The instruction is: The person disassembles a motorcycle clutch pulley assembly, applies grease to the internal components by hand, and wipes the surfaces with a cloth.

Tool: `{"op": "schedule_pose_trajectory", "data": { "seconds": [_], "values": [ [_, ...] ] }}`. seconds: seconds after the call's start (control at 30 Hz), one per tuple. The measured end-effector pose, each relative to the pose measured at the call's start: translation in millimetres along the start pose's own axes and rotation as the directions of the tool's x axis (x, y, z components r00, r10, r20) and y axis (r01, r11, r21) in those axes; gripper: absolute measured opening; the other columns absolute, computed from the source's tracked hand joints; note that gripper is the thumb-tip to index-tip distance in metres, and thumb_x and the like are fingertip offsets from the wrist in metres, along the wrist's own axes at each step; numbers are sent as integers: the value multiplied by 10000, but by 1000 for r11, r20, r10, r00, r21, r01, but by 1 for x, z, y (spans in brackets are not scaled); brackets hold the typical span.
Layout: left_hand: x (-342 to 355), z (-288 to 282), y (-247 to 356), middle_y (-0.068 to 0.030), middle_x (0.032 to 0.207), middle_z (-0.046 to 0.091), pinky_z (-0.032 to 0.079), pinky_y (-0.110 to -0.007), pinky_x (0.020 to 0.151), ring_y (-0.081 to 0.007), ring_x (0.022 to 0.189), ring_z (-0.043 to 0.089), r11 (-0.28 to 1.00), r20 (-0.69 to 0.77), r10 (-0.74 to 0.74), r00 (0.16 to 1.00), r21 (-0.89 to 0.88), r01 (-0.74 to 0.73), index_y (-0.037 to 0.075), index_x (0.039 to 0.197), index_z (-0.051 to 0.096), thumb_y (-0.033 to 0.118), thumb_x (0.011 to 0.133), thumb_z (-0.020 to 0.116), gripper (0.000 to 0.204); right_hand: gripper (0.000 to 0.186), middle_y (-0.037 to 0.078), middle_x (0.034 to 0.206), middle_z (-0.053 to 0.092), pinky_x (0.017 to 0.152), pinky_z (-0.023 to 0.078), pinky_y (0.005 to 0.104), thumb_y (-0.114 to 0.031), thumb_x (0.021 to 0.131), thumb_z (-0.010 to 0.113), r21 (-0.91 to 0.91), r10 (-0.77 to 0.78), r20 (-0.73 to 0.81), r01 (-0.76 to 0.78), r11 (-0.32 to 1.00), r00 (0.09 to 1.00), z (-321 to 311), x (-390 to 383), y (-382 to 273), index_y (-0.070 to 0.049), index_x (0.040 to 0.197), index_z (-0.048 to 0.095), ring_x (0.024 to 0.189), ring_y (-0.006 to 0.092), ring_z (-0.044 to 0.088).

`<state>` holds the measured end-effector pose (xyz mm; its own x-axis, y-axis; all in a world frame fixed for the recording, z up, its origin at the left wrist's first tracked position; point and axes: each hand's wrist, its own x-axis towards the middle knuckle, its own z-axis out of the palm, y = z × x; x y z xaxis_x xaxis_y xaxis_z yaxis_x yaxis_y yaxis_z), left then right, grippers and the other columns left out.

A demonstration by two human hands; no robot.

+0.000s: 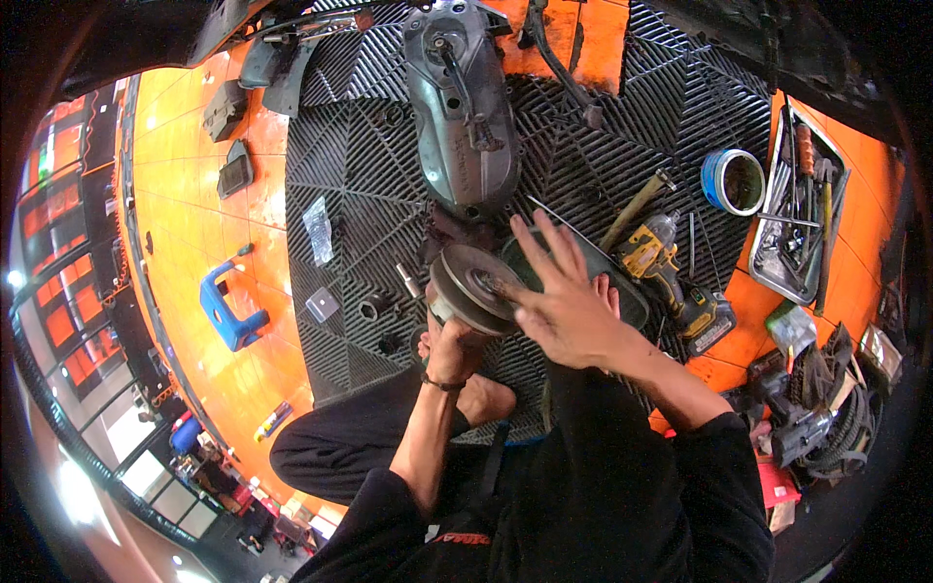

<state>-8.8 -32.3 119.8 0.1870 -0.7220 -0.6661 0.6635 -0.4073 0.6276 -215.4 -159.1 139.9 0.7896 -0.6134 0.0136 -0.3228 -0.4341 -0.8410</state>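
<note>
Person sits on the floor w/ legs folded, working over a black ribbed mat (350,165) laid on orange tiles. Left hand (449,352) is clenched around the underside of a round metal pulley disc (473,288), holding it tilted just above the near edge of the mat, approx. mid-way along that edge. Right hand (562,301) lies flat on the disc's right side, fingers (537,243) spread & extended, not clenched, palm side against the part. Just beyond the disc, toward the far edge of the mat, lies a large grey engine cover (462,107) w/ a kick lever on it. Right of the hands, near the mat's right edge, a yellow-black cordless impact driver (671,272) lies on its side, a wooden-handled hammer (637,206) just beside it. Further right: blue-rimmed round tin (734,182) and, off the mat on the tiles, a metal tray (792,209) full of hand tools. Left part of the mat: small clear plastic bag (318,228), a few small sockets/bushes (374,308). On the tiles well left of the mat, a blue plastic stool (225,303).
</note>
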Motion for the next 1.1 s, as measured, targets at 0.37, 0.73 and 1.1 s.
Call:
{"op": "schedule_pose_trajectory", "data": {
  "seconds": [0.37, 0.73, 1.1],
  "values": [
    [-1, -4, 5, -102, 1365, 575, 540, -444, 1061, -267, 1254, 608, 998, 84, -31, 996, -59, 36, 88, 1527, 353, 127, 787, 701, 819, 364, 192, 1617, 364, 1220, 201, 584, -167, 894, 620, 257, 150, -158, -107, 961, 976, 19, -1, 9, -110, 1229, 749, 1513, 441, 254],
    [-3, 0, 13, -94, 1415, 536, 524, -425, 1080, -243, 1276, 587, 997, 127, -31, 991, 70, 22, 98, 1565, 281, 139, 741, 776, 962, 342, 176, 1627, 385, 1250, 194, 534, -187, 892, 566, 375, 137, 2, -128, 918, 991, 22, 8, 21, -37, 1108, 784, 1541, 404, 237],
    [-2, 16, 32, -110, 1404, 539, 511, -403, 1086, -244, 1293, 575, 976, 182, 5, 983, 215, -45, 52, 1572, 246, 224, 646, 836, 1111, 304, 157, 1373, 529, 1128, 344, 489, -145, 743, 622, 310, 69, -21, -59, 949, 997, -15, 2, 25, -27, 997, 740, 1307, 354, 449]
  ]
}}
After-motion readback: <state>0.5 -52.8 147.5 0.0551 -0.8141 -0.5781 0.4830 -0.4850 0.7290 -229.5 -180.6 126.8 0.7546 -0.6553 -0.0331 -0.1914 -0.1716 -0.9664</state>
